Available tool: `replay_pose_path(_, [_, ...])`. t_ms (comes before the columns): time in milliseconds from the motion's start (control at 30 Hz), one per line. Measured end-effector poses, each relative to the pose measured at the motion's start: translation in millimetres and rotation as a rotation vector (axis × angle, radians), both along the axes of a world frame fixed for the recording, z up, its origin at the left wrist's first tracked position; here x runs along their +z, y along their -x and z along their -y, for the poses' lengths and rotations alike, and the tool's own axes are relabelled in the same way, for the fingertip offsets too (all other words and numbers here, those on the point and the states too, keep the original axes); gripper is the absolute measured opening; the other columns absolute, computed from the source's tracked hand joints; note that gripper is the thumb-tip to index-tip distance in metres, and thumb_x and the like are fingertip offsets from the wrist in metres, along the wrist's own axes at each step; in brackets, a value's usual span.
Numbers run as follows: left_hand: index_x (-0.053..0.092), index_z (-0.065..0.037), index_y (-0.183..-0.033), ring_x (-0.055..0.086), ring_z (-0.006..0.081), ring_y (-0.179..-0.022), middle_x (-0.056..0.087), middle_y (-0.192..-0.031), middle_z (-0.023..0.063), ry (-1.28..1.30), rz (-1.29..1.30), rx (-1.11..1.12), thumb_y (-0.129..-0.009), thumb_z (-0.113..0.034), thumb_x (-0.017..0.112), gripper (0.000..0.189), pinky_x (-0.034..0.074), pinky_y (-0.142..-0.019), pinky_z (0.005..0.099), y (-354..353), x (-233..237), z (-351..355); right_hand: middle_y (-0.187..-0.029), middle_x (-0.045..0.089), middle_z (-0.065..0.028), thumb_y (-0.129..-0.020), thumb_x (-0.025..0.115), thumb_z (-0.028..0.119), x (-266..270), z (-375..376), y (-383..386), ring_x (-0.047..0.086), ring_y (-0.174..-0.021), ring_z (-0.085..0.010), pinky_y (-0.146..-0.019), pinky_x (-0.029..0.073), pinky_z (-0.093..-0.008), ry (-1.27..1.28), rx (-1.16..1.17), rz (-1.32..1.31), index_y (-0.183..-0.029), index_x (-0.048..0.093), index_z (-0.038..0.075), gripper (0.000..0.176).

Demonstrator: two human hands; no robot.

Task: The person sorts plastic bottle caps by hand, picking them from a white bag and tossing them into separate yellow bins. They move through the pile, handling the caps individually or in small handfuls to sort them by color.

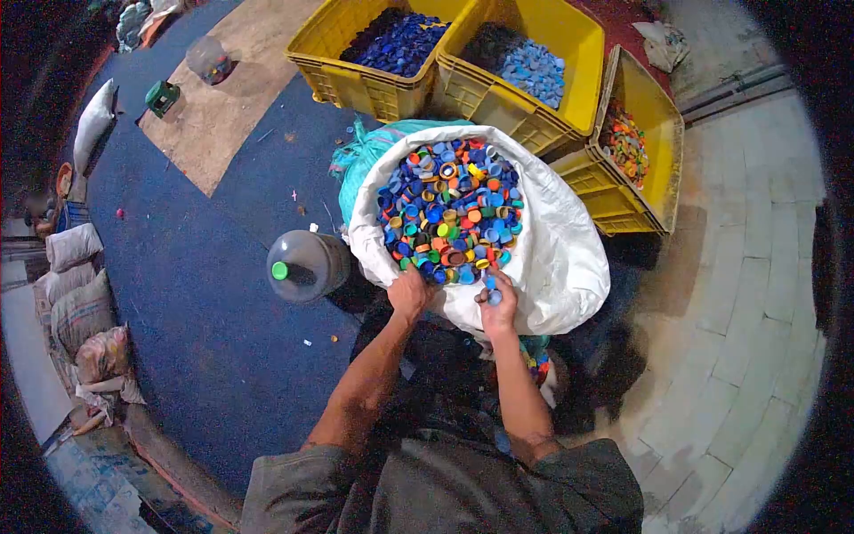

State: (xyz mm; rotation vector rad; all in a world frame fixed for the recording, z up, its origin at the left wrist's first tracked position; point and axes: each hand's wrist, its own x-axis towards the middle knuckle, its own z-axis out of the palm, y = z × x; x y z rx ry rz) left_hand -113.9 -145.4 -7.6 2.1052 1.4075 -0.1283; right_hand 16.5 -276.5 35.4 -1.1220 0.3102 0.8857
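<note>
A large white sack [560,258] stands open before me, full of bottle caps [449,209] in blue, orange, green and other colours. At the sack's near rim, my left hand [410,294] has its fingers curled by the caps; what it grips, if anything, is hidden. Light blue caps [494,296] show in my right hand [498,304], whose fingers are bent round them at the near right of the opening. Beyond the sack, dark blue caps [400,44] and light blue caps [534,73] lie in separate yellow crates.
Yellow crates [369,89] line the far side; the right one [663,169] holds orange and mixed caps. A clear jug [311,265] with a green cap lies left of the sack. A green object [162,98] and a clear container [207,59] are farther off. Filled sacks [80,303] line the left edge.
</note>
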Motion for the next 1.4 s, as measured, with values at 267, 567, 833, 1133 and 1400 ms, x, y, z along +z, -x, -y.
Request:
replay_pose_path(267, [0.058,-0.002,-0.084,0.064,0.0377,-0.075,0.064,-0.082,0.0207,0.035,-0.053,-0.001,-0.074,-0.036,0.065,0.035,0.05,-0.06,0.0476,-8.9,-0.8,0.7,-0.083,0.055,-0.0069,-0.079,0.052,0.022,-8.3,19.3,-12.3,0.05,-0.066,-0.019,-0.064,0.042,-0.0359,-0.082,-0.044,-0.107,-0.103,0.054,0.006,0.029])
replay_pose_path(567, [0.059,-0.005,-0.09,0.06,0.0239,-0.063,0.063,-0.077,0.0114,0.332,0.38,0.255,-0.075,-0.035,0.062,0.034,0.046,-0.052,0.0385,5.9,4.1,-16.0,-0.087,0.057,-0.0067,-0.075,0.054,0.023,0.5,12.9,-9.2,0.05,-0.077,-0.0199,-0.07,0.039,-0.0362,-0.142,-0.022,-0.145,-0.099,0.054,0.01,0.027])
replay_pose_path(833, [0.053,-0.008,-0.105,0.049,0.0147,-0.053,0.061,-0.083,0.009,1.355,1.179,0.522,-0.073,-0.022,0.048,0.035,0.039,-0.047,0.0268,19.0,93.0,-68.5,-0.084,0.058,-0.0081,-0.071,0.055,0.021,47.9,-35.6,5.5,0.055,-0.078,-0.0226,-0.07,0.041,-0.0354,-0.214,-0.04,-0.242,-0.097,0.054,0.01,0.028])
replay_pose_path(1133, [0.057,-0.003,-0.108,0.056,0.0193,-0.074,0.061,-0.099,0.0071,1.367,1.226,0.62,-0.084,-0.031,0.046,0.038,0.046,-0.062,0.035,16.0,100.8,-96.8,-0.098,0.06,-0.0136,-0.073,0.052,0.017,60.7,-76.1,21.2,0.058,-0.09,-0.0297,-0.081,0.045,-0.0429,-0.357,-0.089,-0.404,-0.106,0.048,0.002,0.037])
replay_pose_path(1400, [0.053,-0.005,-0.098,0.055,0.0266,-0.072,0.056,-0.083,0.0111,1.525,0.953,0.782,-0.086,-0.038,0.047,0.035,0.047,-0.069,0.0395,-56.6,90.1,-110.6,-0.081,0.056,-0.0129,-0.072,0.051,0.019,-26.2,-91.9,-16.4,0.057,-0.074,-0.0284,-0.069,0.05,-0.0366,-0.427,-0.267,-0.312,-0.097,0.049,0.001,0.031])
